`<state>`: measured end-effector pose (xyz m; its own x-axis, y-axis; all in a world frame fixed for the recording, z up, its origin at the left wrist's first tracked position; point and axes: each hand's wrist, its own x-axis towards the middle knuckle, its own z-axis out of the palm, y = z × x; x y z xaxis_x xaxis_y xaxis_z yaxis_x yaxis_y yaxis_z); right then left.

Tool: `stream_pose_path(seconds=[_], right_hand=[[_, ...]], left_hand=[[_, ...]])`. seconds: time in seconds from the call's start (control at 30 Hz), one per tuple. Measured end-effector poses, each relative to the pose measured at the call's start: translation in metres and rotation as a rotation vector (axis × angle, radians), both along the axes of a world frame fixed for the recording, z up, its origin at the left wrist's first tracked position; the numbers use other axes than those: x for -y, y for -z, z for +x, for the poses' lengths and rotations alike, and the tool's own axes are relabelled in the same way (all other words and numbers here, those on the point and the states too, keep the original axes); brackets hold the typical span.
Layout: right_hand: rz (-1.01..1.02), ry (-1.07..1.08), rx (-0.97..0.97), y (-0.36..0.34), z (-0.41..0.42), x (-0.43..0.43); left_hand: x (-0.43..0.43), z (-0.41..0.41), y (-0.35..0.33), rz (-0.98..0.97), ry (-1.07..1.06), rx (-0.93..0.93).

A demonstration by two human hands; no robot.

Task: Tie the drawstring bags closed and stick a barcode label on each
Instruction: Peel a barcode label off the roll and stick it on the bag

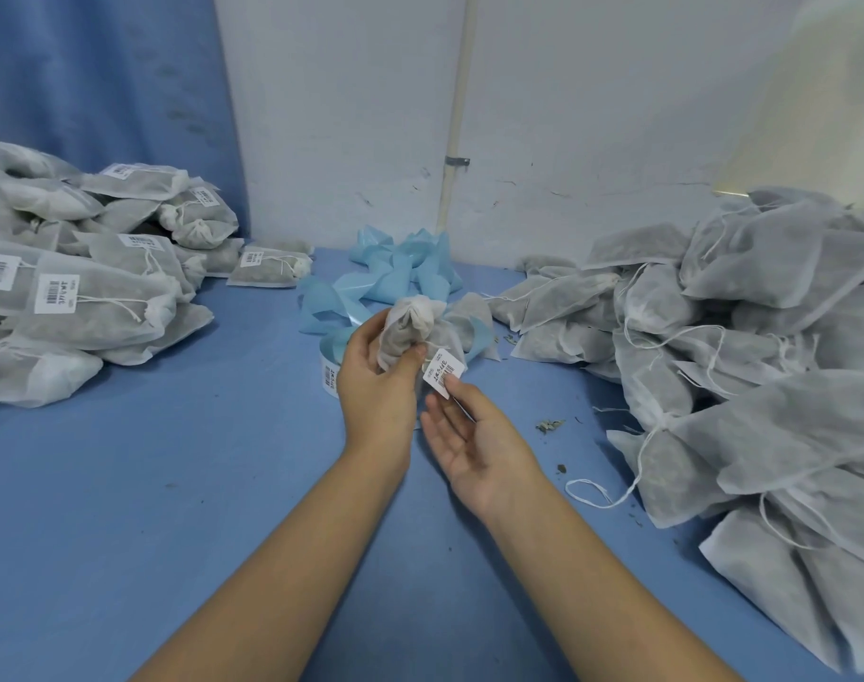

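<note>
White non-woven drawstring bag is gripped by left hand. White barcode label, carried on slack-fingered right hand, is best pressed flat.

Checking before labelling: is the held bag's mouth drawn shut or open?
Shut: the bag is bunched tight at its top, above the left hand. Knotted or not, cannot tell.
</note>
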<state>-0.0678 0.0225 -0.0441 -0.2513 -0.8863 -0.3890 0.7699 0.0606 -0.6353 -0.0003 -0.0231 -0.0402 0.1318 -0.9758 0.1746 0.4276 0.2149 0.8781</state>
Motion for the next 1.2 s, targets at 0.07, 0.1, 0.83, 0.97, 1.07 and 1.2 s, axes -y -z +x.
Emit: stream_pose_path(seconds=[0.07,0.1,0.83,0.97,1.07,1.2], right_hand=[[-0.001,0.003,-0.016,0.001,0.0,0.0],[-0.003,0.001,-0.034,0.002,0.0,0.0],[-0.163,0.048,-0.462,0.008,-0.011,0.002],[-0.181,0.031,-0.347,0.008,-0.016,0.003],[-0.211,0.091,-0.209,0.009,-0.02,0.004],[-0.208,0.108,-0.246,0.011,-0.021,0.003]], left_hand=[[0.0,0.0,0.0,-0.002,-0.002,-0.003],[0.0,0.0,0.0,-0.001,-0.002,-0.005],[0.002,0.006,-0.007,0.103,0.2,0.082],[0.003,0.008,-0.007,0.107,0.34,0.104],[0.002,0.009,-0.004,0.08,0.409,0.217],[-0.003,0.005,0.005,0.078,0.447,0.215]])
